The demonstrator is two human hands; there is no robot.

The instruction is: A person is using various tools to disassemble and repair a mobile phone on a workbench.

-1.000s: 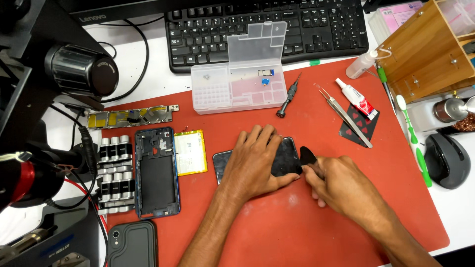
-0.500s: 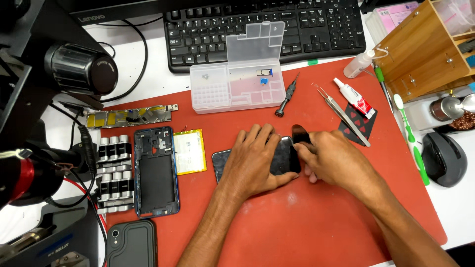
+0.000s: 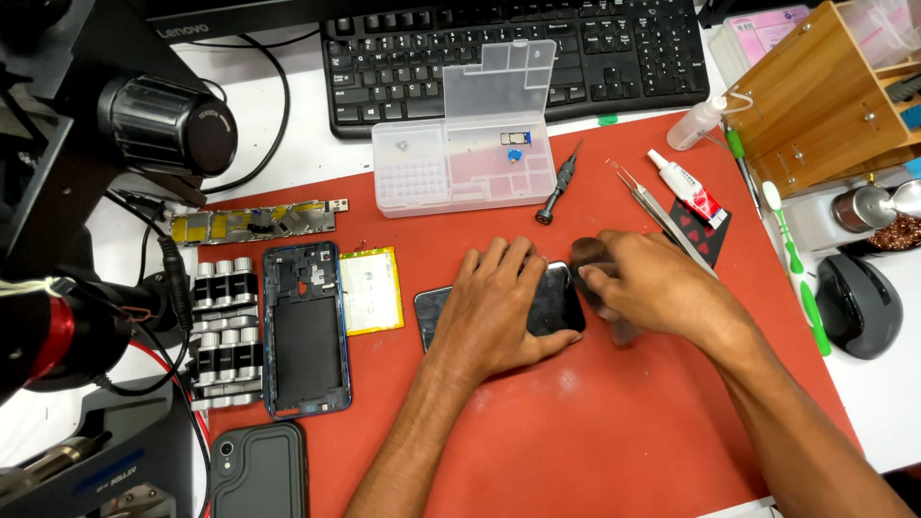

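A dark phone screen panel [image 3: 554, 305] lies flat on the red mat [image 3: 595, 422]. My left hand [image 3: 499, 309] rests spread over its middle and holds it down, so only its two ends show. My right hand [image 3: 657, 283] is at the panel's right end, fingers pinched on a small dark pick [image 3: 587, 255] that touches the upper right corner. Motion blurs the pick.
Left of the panel lie a yellow battery [image 3: 371, 290], a blue phone frame [image 3: 305, 331] and a circuit strip [image 3: 254, 223]. Behind are a clear parts box [image 3: 460, 168], screwdriver [image 3: 559, 182], tweezers [image 3: 662, 216], glue tube [image 3: 686, 187] and keyboard [image 3: 518, 48]. A mouse [image 3: 857, 305] sits right, a microscope [image 3: 163, 125] left.
My right hand has moved with the pick from the panel's lower right side up to its upper right corner. My left hand has stayed on the panel.
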